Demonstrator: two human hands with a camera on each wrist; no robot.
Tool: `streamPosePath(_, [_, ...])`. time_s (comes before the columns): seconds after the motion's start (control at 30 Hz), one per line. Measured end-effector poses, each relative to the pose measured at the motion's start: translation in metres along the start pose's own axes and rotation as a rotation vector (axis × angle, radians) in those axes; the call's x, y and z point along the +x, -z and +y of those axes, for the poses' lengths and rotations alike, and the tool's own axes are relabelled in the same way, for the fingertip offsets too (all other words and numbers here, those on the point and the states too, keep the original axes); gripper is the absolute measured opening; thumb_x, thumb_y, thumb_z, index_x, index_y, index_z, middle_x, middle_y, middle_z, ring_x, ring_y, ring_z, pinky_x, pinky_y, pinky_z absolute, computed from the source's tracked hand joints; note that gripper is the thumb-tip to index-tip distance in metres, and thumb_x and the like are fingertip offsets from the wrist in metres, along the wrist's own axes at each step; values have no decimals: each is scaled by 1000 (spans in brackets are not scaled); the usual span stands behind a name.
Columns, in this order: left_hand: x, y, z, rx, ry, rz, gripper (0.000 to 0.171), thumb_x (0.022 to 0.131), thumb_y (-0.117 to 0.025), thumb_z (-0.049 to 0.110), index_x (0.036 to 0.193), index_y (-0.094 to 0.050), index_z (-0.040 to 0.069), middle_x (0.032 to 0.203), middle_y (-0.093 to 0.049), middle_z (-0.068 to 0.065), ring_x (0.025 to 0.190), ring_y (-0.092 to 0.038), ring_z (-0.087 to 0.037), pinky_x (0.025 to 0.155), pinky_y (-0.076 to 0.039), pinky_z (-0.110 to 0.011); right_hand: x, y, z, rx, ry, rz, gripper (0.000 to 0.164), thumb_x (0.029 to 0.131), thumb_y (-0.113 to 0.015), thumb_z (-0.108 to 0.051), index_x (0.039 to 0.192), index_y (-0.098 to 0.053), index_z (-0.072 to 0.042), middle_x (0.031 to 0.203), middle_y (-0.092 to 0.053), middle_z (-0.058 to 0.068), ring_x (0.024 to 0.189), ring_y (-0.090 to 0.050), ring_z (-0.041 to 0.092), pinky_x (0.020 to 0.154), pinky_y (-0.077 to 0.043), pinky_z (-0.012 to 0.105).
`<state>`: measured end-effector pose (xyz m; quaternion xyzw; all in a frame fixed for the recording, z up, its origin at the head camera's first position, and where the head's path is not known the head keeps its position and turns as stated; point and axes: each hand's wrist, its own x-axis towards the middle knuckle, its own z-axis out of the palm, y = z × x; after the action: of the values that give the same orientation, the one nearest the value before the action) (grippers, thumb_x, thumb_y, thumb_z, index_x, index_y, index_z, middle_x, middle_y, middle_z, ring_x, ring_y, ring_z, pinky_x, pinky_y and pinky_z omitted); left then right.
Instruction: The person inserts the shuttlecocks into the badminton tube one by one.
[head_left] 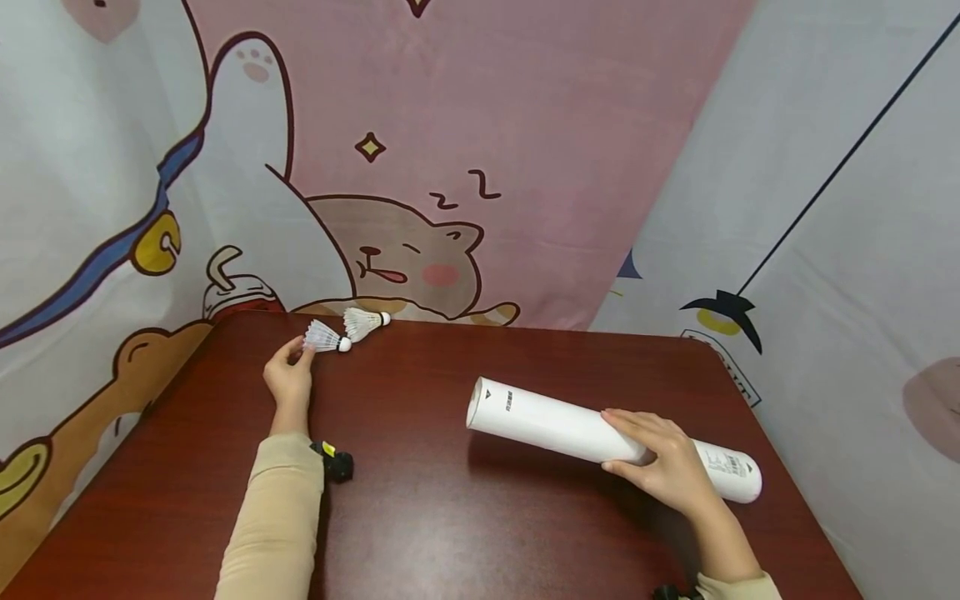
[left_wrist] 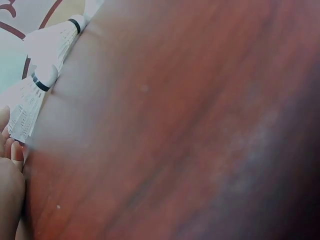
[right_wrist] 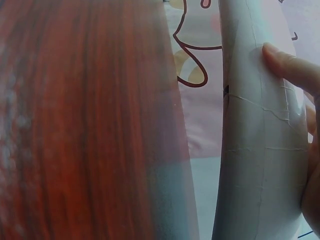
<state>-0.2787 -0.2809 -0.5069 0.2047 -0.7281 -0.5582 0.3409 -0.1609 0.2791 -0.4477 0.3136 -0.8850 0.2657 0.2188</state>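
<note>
At the far left of the table, my left hand [head_left: 291, 379] pinches the skirt of a white shuttlecock [head_left: 326, 337] between thumb and fingers. In the left wrist view, the fingertips meet the skirt edge of this shuttlecock [left_wrist: 31, 102], its cork pointing away from the hand. Just behind lies a second white shuttlecock [head_left: 363, 324], its cork towards the right. My right hand [head_left: 663, 458] grips a long white shuttlecock tube [head_left: 551, 422] around its middle, thumb on the near side. The tube lies slantwise over the table with a shadow under it, its round end facing left.
Both hands work over a dark red-brown wooden table [head_left: 420, 517]. A cartoon-printed cloth [head_left: 555, 167] hangs right behind the table's far edge and continues along the left and right sides. Black wrist devices [head_left: 339, 465] sit on the arms.
</note>
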Motion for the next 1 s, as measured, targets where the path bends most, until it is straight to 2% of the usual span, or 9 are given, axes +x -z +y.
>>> streamPosePath(0.23, [-2, -1, -2, 39, 6, -5, 22, 89, -69, 9, 107, -70, -4, 104, -67, -19, 99, -58, -24, 83, -42, -26, 0, 1, 0, -3, 13, 10, 72, 60, -90, -31, 126, -65, -17, 124, -63, -1, 110, -57, 20, 92, -36, 31])
streamPosePath(0.4, [-5, 2, -4, 21, -5, -10, 21, 87, -71, 11, 102, -72, -4, 100, -68, -17, 94, -59, -19, 81, -42, -21, -1, 0, 1, 4, 29, 22, 72, 59, -90, -30, 125, -65, -17, 124, -63, 0, 109, -58, 20, 92, -35, 29])
streamPosePath(0.57, [-14, 8, -3, -74, 17, 16, 20, 84, -75, 9, 97, -73, -6, 81, -67, 6, 83, -55, -7, 71, -41, -16, 0, -1, 3, 8, 58, 35, 72, 59, -90, -30, 125, -65, -15, 123, -63, 1, 108, -58, 20, 92, -36, 28])
streamPosePath(0.7, [-23, 13, 1, -156, 32, 6, 19, 83, -76, 8, 95, -73, -7, 71, -62, 21, 76, -54, -5, 64, -41, -15, 1, -1, 4, 7, 59, 46, 72, 59, -90, -30, 125, -66, -15, 123, -64, 1, 108, -58, 19, 91, -36, 27])
streamPosePath(0.87, [-37, 17, 8, -236, 59, -39, 16, 82, -76, 4, 92, -73, -8, 70, -65, 18, 75, -55, -4, 64, -43, -13, 1, -1, 3, 9, 54, 40, 72, 59, -91, -29, 125, -66, -16, 123, -64, 1, 106, -59, 20, 89, -37, 31])
streamPosePath(1.0, [-57, 16, 19, -279, 54, -115, 17, 81, -76, 2, 93, -72, -10, 72, -67, 15, 74, -58, -3, 64, -44, -13, 0, -2, 3, 2, 41, 31, 71, 59, -91, -29, 125, -66, -16, 122, -64, 1, 105, -59, 21, 88, -38, 33])
